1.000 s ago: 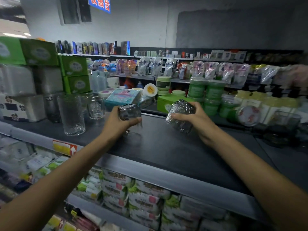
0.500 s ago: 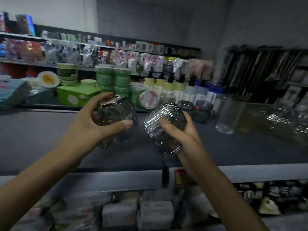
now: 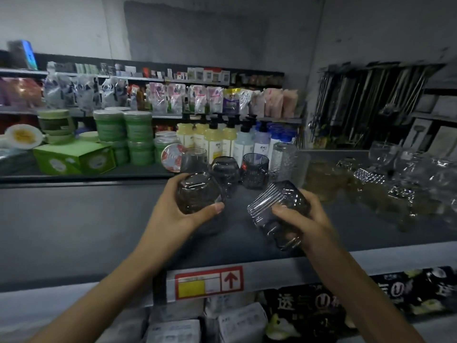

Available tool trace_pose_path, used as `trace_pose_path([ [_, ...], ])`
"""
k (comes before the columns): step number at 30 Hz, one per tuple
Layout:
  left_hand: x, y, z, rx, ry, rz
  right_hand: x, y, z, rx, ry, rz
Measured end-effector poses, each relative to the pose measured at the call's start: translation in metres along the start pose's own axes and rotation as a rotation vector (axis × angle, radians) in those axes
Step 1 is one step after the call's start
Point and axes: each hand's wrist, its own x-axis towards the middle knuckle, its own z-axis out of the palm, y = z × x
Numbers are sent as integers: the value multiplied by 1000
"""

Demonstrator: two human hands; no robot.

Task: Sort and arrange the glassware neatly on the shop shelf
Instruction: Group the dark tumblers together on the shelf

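1. Left hand is curled round a smoky rounded glass, with the thumb lying across its near side and the fingers wrapped behind it.
2. That glass is held just above the dark grey shelf, near its middle. Which end is up is hard to tell.
3. Right hand grips a ribbed clear glass, thumb pressed on the ribbed wall and fingers curled round the far side.
4. This glass is tilted: one end points up and left, the other down towards the shelf's front edge.
5. The two held glasses are near each other but do not touch.
6. Just behind them a row stands on the shelf: a clear tumbler, a dark rounded glass, a dark ribbed cup and a tall textured glass.
7. Further right a blurred cluster of clear glassware crowds the shelf, with stemmed pieces among it.
8. Beyond the shelf are stacked green tubs, a green box and pump bottles.
9. A price label with a red arrow sits on the shelf's front rail, between the forearms.
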Motion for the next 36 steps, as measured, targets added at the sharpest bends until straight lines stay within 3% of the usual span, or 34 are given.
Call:
trace_pose_path([
  [5,8,-22,11,60,-9,13,8,2,-4,-287,64,-221],
  [9,10,-29,11,68,0,40,18,9,0,-357,38,-289],
  [18,8,-34,9,22,88,47,55,13,25,-538,-42,-295],
  [36,5,-30,7,47,32,77,45,12,9,-862,260,-261],
])
